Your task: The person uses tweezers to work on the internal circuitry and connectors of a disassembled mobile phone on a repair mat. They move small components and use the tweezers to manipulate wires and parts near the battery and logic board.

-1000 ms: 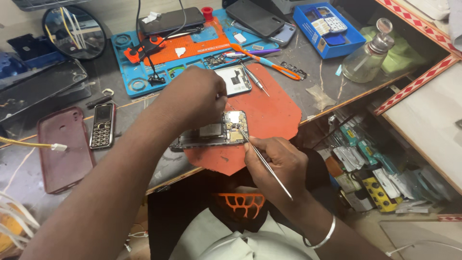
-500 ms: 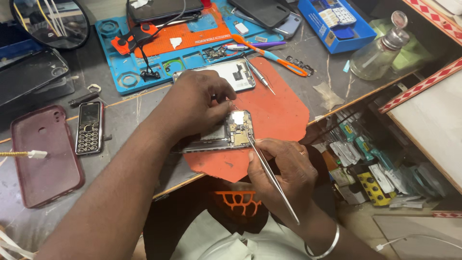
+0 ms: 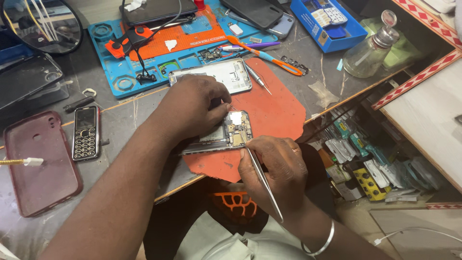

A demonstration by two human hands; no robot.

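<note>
Head view. Opened phone [image 3: 230, 134], back cover off, circuit board exposed, lies on an orange-red work mat [image 3: 274, 108] at the bench's near edge. Left hand [image 3: 190, 108] rests on top of it, fingers curled and pressing down on the phone's upper half; thumb and forefinger tips sit at the board's upper edge. Whether anything is pinched between them cannot be told.

Right hand [image 3: 274, 171] just below the phone, fingers closed around metal tweezers [image 3: 262, 180]. Tweezer tips touch the board's lower right corner; the shaft runs back down across the palm toward the wrist. Silver bangle [image 3: 320, 243] on that wrist.

Just above the left hand: a removed phone frame [image 3: 231, 74], silver, lying half on the mat, half on a blue repair mat [image 3: 113, 72]. Right of the frame, a small screwdriver [image 3: 257, 79] and an orange-handled tool [image 3: 269, 58].

Well left of the left forearm: a small keypad phone [image 3: 85, 132], beside it a maroon phone case [image 3: 41, 166]. Far upper right of the grip, a glass dispenser bottle [image 3: 368, 48].
</note>
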